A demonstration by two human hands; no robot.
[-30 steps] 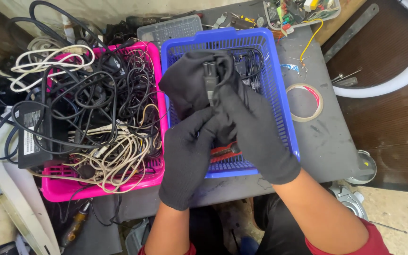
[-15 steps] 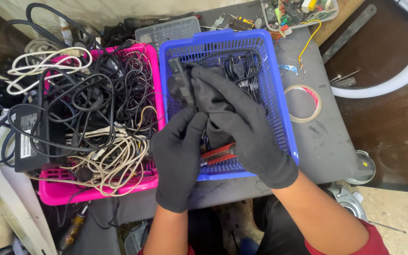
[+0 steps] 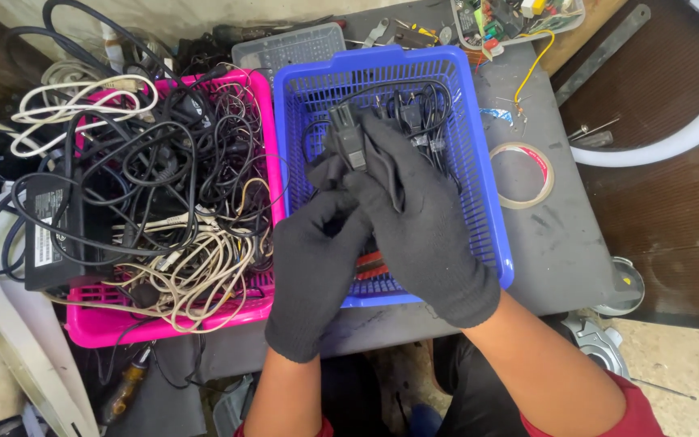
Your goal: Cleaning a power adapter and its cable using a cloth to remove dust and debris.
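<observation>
Both gloved hands work over the blue basket [image 3: 491,235], well inside its rims, with a bare strip of grey table [image 3: 560,235] open on the right as far as the tape roll [image 3: 522,174]. The right hand [image 3: 422,218] lies across the left hand [image 3: 313,267], its fingers closed around a black plug [image 3: 348,142] whose cord loops back into the basket; the left hand's fingers curl under it, pressed together (how firmly they grip, I cannot tell). The pink basket [image 3: 91,324], heaped with black and white cables, touches the blue one's left wall, leaving no gap there. A tray of circuit parts [image 3: 511,20] sits at the far edge; a dark floor lies beyond the table. Since half a second ago the plug has shifted rightward, toward the basket's middle.
</observation>
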